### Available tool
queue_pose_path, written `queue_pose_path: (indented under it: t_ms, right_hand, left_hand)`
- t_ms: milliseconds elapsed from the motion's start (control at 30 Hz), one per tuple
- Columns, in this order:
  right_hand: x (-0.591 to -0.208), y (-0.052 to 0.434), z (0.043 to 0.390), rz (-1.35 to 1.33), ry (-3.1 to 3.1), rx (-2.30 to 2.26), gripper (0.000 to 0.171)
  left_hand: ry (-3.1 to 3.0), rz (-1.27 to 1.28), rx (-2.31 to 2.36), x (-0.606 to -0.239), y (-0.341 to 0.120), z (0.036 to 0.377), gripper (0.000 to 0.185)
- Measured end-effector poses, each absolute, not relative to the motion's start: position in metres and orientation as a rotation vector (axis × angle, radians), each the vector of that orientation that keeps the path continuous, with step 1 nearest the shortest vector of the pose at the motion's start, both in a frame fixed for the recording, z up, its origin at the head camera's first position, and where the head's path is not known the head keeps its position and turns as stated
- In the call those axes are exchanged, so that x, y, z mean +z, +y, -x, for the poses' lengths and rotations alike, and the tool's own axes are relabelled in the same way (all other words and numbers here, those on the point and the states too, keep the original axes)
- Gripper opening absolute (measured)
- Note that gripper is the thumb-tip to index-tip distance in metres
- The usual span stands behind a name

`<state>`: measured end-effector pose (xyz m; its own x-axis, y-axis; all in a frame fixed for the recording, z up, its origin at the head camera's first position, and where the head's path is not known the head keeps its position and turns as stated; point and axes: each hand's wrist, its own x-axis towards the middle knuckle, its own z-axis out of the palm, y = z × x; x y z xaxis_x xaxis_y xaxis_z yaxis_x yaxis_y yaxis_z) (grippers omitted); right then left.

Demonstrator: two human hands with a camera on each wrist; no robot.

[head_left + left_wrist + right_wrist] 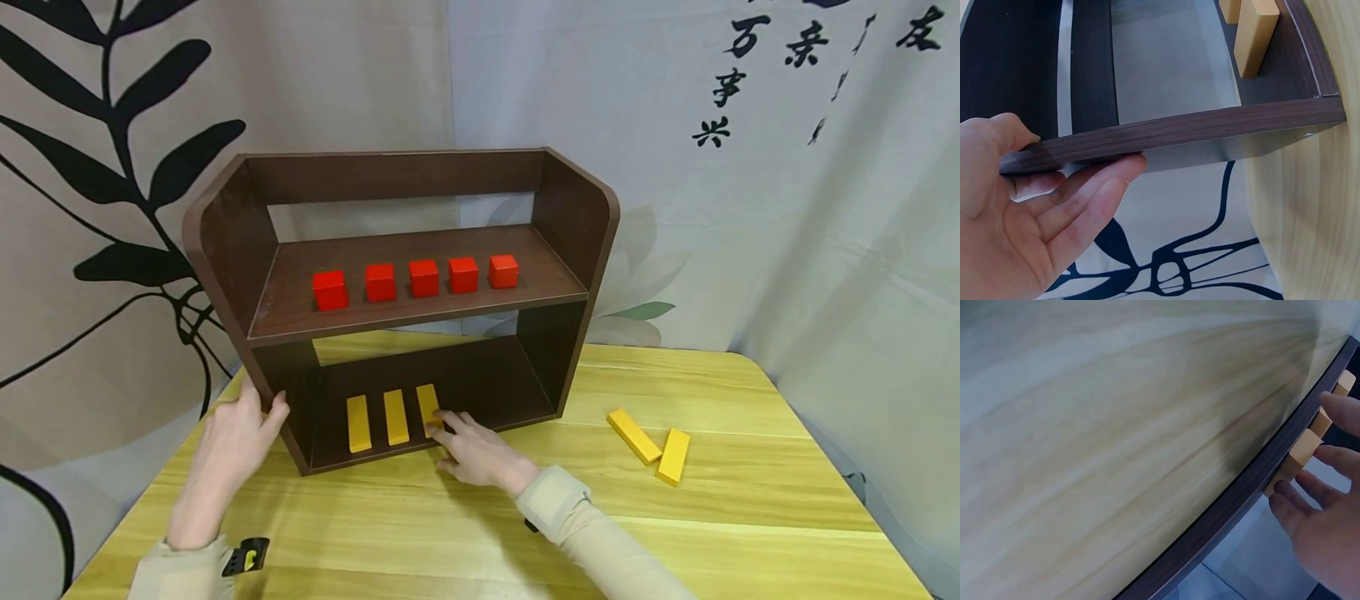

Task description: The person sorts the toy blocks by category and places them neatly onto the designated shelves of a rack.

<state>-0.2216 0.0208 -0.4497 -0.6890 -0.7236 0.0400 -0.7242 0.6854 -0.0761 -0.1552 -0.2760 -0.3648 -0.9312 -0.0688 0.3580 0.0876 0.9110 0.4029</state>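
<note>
A dark brown two-tier shelf (420, 318) stands on the table. My left hand (238, 429) grips the edge of its left side panel (1179, 128), thumb on one face and fingers on the other. Three yellow blocks line the lower tier: a left one (358, 423), a middle one (396, 417) and a right one (427, 402). My right hand (480, 454) is at the right block, its fingertips touching the block's side (1294, 459) in the right wrist view. The right thumb (1342, 412) is spread away from that block.
Several red cubes (423, 278) sit in a row on the upper tier. Two more yellow blocks, one slanted (633, 437) and one beside it (672, 457), lie on the wooden table (750, 500) right of the shelf. A printed curtain (525, 92) hangs behind.
</note>
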Motion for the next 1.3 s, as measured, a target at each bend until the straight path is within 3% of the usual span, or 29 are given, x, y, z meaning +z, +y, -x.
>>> queue_pose_path:
  t_ms: [400, 767, 1300]
  right_hand:
    - [-0.445, 0.045, 0.221, -1.256, -2.839, 0.247, 0.052]
    - [-0.44, 0.113, 0.224, -1.237, -2.682, 0.527, 0.041]
    - [-0.442, 0.247, 0.23, -0.789, -2.85, 0.896, 0.042]
  left_hand:
    - [-2.692, 0.021, -0.588, -0.365, -0.276, 0.156, 0.041]
    - [-2.684, 0.025, -0.59, -0.365, -0.275, 0.155, 0.046]
    - [-2.703, 0.019, -0.602, -0.364, -0.276, 0.155, 0.051]
